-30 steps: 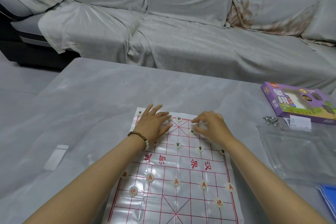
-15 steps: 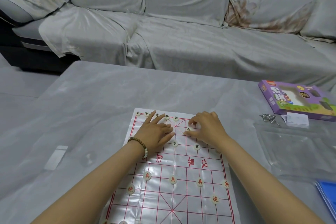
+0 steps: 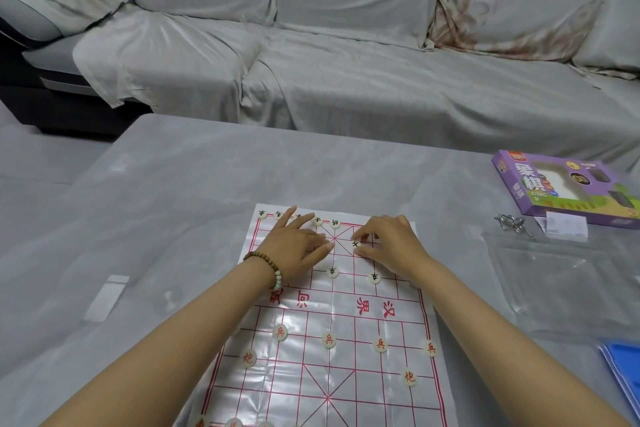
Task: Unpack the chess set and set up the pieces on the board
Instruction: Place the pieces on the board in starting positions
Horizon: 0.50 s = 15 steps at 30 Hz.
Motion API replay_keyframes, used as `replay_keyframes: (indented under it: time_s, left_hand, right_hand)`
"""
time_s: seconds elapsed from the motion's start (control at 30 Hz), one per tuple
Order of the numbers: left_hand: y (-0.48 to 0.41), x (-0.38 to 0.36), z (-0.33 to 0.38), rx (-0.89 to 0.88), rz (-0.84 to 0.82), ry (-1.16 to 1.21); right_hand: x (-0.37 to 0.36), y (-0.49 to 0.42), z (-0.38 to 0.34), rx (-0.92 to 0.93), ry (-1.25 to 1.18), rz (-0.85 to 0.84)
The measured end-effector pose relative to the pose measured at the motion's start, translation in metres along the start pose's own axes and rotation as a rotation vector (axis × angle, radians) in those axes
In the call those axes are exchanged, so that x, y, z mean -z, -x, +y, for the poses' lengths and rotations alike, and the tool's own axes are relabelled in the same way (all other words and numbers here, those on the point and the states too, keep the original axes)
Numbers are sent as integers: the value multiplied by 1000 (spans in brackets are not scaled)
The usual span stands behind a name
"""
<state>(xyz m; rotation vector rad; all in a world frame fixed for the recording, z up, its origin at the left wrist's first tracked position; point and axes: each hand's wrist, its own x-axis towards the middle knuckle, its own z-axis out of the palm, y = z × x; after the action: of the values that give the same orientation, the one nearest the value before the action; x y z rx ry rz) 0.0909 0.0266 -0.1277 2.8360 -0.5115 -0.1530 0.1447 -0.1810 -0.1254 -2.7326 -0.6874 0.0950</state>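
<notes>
L hand (image 3: 298, 248) is lying palm-down on the far-left part of the board (image 3: 304, 388), forearm reaching in from the board's near side. Its fingers (image 3: 320, 246) are straight and spread wide, holding nothing, w/ tips reaching among the far-row pieces (image 3: 334, 224). R hand (image 3: 391, 246) is resting over the board's far centre, fingers curled, w/ thumb & forefinger pinching one black-marked piece (image 3: 356, 244). That piece is sitting on the board, just right of the L fingertips. Red-marked pieces (image 3: 328, 340) are standing in a row on the board's near half. Right of the board on the surface (image 3: 173, 201), a purple box (image 3: 561, 191) is lying flat toward the far side, contents not readable. A clear tray (image 3: 561, 288) is sitting nearer, and a blue tray (image 3: 623, 374) is showing at the frame edge.
</notes>
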Motion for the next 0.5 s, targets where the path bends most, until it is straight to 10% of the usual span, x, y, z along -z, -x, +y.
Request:
replay_keyframes:
  time_s: [0.2, 0.5]
  left_hand:
    - [-16, 6, -8, 65, 199, 108]
    - [-62, 5, -8, 145, 101, 9]
  right_hand:
    - [2, -20, -6, -72, 30, 216]
    - [-6, -30, 2, -106, 34, 103]
